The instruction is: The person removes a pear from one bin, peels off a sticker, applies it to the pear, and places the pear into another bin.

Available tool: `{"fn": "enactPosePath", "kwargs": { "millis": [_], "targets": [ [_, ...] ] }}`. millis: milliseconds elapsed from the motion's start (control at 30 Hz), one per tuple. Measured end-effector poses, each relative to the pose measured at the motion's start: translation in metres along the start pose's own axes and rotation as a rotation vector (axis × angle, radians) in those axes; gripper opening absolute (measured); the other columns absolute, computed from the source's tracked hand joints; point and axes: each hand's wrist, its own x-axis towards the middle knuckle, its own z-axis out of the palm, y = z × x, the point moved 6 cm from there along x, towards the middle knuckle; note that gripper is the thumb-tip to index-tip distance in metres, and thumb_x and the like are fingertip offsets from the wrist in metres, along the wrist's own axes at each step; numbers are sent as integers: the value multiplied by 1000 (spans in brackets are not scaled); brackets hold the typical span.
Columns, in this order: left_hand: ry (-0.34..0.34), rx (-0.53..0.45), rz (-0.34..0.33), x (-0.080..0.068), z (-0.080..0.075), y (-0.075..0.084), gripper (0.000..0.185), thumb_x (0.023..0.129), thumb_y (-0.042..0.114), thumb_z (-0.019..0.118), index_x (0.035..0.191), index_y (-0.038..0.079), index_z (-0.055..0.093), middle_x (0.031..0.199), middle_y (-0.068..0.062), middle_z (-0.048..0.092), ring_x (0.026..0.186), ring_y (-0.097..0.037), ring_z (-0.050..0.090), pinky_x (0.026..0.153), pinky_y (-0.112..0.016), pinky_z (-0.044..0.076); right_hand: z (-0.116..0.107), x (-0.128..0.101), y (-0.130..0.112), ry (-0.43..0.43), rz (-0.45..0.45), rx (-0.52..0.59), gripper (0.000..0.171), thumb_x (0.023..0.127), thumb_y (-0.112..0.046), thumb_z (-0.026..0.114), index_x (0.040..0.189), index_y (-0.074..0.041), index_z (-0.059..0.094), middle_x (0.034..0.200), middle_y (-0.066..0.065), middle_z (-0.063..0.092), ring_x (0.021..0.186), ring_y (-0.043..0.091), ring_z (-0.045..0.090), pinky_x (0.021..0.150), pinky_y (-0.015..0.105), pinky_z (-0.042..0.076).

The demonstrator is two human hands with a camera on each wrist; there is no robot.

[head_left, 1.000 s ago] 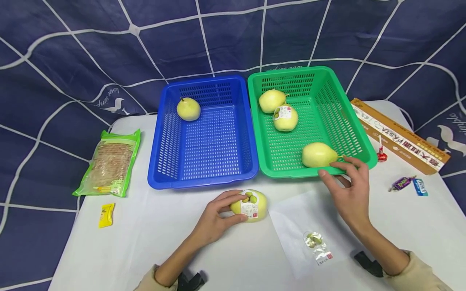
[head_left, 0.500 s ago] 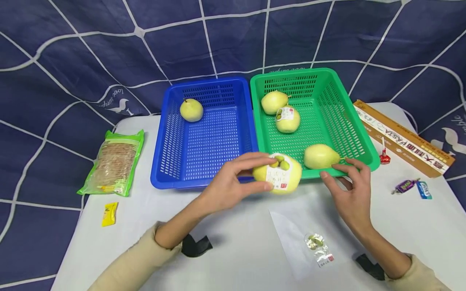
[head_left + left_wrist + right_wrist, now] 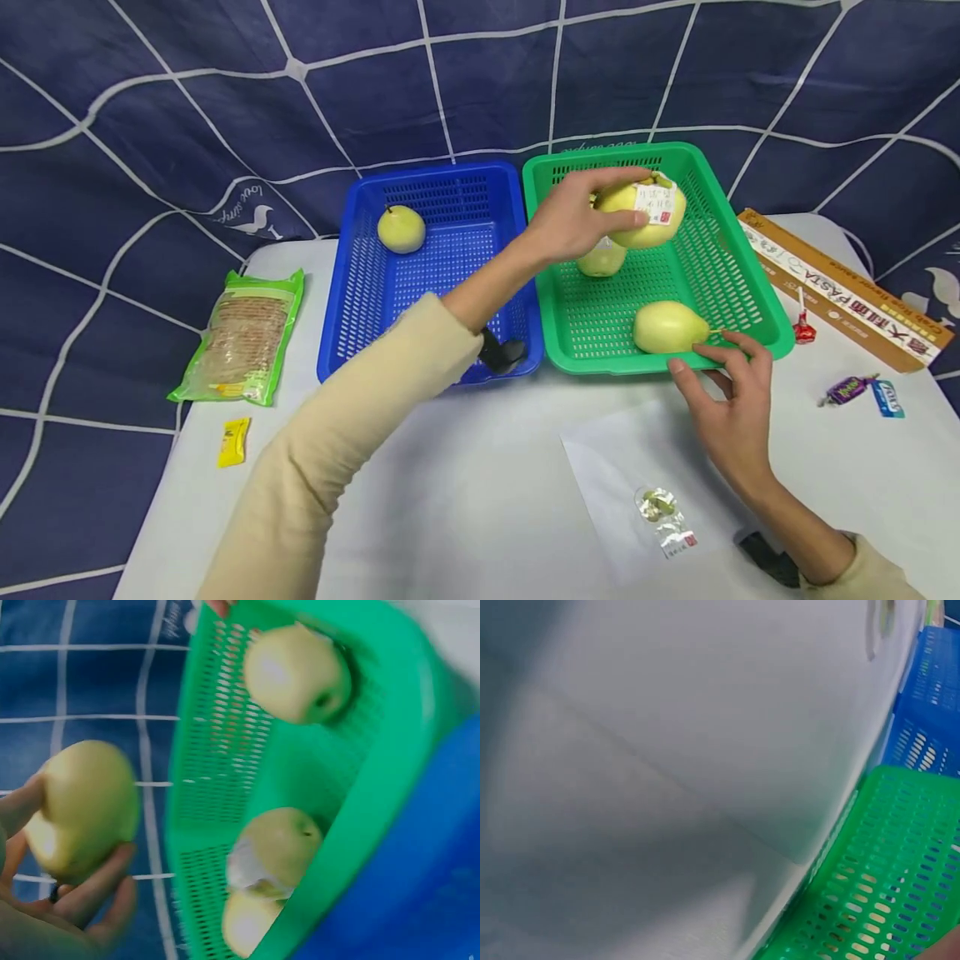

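In the head view my left hand [image 3: 572,218] grips a yellow-green pear [image 3: 647,237] with a white label, above the back of the green basket [image 3: 782,337]. The left wrist view shows my thumb and fingers curled round this pear [image 3: 88,806]. Below it, another labelled pear [image 3: 602,262] is partly hidden, and a further one behind is mostly covered by my hand. A pear [image 3: 667,327] without a visible label lies at the basket's front. My right hand [image 3: 731,421] holds the front rim of the green basket near its right corner, beside that pear's stem.
A blue basket [image 3: 330,333] with one pear [image 3: 401,229] stands left of the green one. Around them lie a green-edged food packet [image 3: 251,333], a yellow sweet [image 3: 234,442], a pasta box [image 3: 847,292], a lollipop [image 3: 804,329], small sweets [image 3: 849,389], and a label sheet [image 3: 600,467].
My left hand has lifted the labelled pear from the table and carried it up and right, over the green basket. The right hand has stayed at the basket's rim.
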Motion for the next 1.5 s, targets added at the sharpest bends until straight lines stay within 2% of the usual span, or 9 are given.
{"fn": "enactPosePath", "kwargs": {
  "millis": [133,267,567,667,867,1000,1133,1400,1500],
  "targets": [
    [72,95,-94,30,21,-7,50,93,35,71,140,36,55,133,15,55,103,0,51,76,-14,42,-1,-1,0,14,-15,9,27,80,14,70,106,15,63,135,4,39,123,21,42,87,10,46],
    [74,159,-165,49,43,-12,50,92,42,70,139,45,53,131,20,55,102,3,51,74,-15,42,-1,-2,-1,23,-20,27,27,81,13,70,106,16,62,137,6,39,123,20,43,87,11,46],
    [67,216,-257,65,57,-36,60,93,43,67,148,44,41,142,19,48,114,-1,50,78,-19,43,1,-3,3,19,-19,4,28,81,13,70,107,15,63,138,11,39,120,16,45,88,11,46],
    [4,241,-255,66,63,-46,63,95,42,65,151,42,36,146,16,45,122,-4,47,86,-20,43,1,-4,4,11,-12,-10,28,81,12,70,108,14,63,138,12,39,120,17,46,88,11,46],
    [-224,307,-228,63,87,-56,62,99,37,60,154,32,33,154,8,38,137,-8,36,103,-17,35,0,-4,4,-1,-15,-6,28,81,11,71,108,12,64,139,14,39,120,20,45,87,12,46],
    [-245,198,-297,61,93,-60,55,97,32,64,149,29,45,149,5,44,110,-13,57,85,-22,50,2,-2,1,-9,-29,-2,28,80,13,71,107,11,64,139,15,39,122,18,44,87,12,46],
    [-187,133,-357,60,94,-61,54,94,31,70,144,30,51,143,6,49,78,-12,59,70,-26,56,1,-2,1,-18,-34,-10,29,80,13,72,107,10,64,139,15,39,122,17,44,88,12,45],
    [-233,358,-393,61,99,-62,53,94,38,68,144,31,51,136,9,55,75,-11,60,63,-21,49,0,-1,1,-18,-40,-29,28,81,11,72,107,10,64,139,17,39,122,13,44,87,10,46],
    [-253,378,-404,60,100,-64,53,94,38,67,144,30,50,133,8,57,78,-12,62,65,-21,51,0,-2,0,-22,-47,-23,28,80,13,72,107,10,64,139,17,39,122,15,44,87,10,46]
  ]
}}
